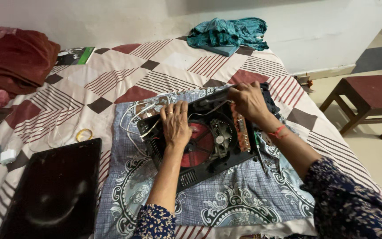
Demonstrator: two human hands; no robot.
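An opened black induction cooker base point(190, 176) lies on a blue patterned cloth point(239, 199) on the bed. Inside it show a red coil disc point(203, 138), a small fan point(219, 138) and a brown circuit board point(240, 129). My left hand point(175, 124) rests flat on the base over the coil's left side, fingers spread. At the base's far right corner my right hand point(247, 101) is closed around a thin dark tool point(217, 94) whose tip points left. White wires point(133, 116) trail from the base's left edge.
A black glass top panel point(54, 190) lies at the near left. A yellow bangle point(84, 134), a white charger point(8, 156) and cable sit beside it. Maroon cloth point(14, 62) is at far left, teal cloth point(228, 33) at the bed's far end, a wooden stool point(370, 95) on the right.
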